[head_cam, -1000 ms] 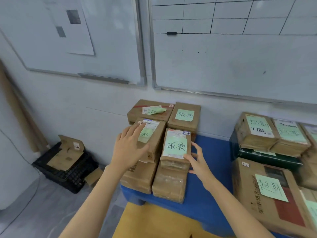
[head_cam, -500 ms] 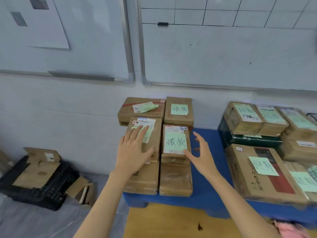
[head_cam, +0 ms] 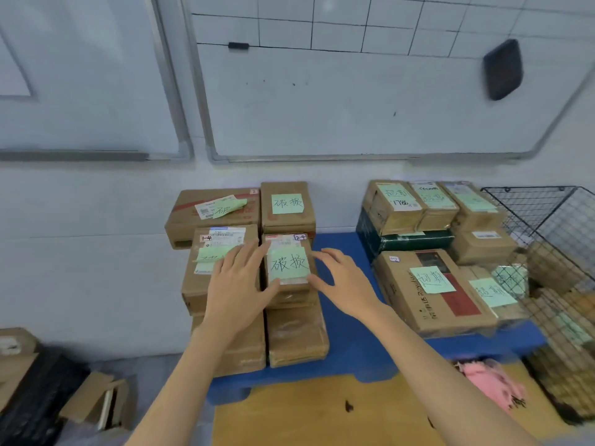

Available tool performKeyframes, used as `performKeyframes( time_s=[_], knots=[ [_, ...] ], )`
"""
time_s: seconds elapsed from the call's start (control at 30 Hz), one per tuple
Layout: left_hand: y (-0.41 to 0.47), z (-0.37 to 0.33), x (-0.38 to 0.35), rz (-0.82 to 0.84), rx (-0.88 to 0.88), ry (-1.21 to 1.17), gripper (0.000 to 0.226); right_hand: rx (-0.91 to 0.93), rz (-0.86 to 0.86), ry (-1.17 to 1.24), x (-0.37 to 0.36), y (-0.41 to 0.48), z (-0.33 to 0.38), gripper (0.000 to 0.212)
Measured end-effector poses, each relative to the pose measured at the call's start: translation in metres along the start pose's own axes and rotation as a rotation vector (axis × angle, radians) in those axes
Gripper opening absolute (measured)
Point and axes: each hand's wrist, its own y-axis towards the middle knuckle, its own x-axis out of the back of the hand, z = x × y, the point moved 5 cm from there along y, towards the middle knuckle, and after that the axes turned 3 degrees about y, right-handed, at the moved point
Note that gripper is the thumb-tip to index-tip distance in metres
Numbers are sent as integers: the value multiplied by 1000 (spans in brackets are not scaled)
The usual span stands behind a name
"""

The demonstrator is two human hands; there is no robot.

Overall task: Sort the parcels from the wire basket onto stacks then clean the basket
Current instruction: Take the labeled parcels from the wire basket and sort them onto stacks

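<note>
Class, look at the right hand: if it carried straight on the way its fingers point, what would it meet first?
Most likely the small parcel with the green note, just ahead of the right hand; depth is unclear.

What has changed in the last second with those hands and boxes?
The left hand slid right across the brown cardboard parcel marked 1-4, its thumb reaching the green-noted cardboard parcel marked 2-4. The right hand lifted off briefly, then returned to that parcel's right edge. No parcel visibly moved.
</note>
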Motion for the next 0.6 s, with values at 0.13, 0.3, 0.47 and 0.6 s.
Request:
performKeyframes(
  time_s=[0.13,0.3,0.47,0.6],
  knots=[
    [18,-38,-2,-6,-67,14,68,-27,-59,-65,46,-18,-16,62],
    [42,-122,-3,3,-193,-5,74,-67,-204,-144,125,-57,-49,60],
    [48,-242,-6,-30,-362,-94,68,-148,-282,-232,204,-116,-104,62],
    [41,-344,-10,-41,-450,-163,73,-194,-315,-282,262,-173,-151,65]
  ],
)
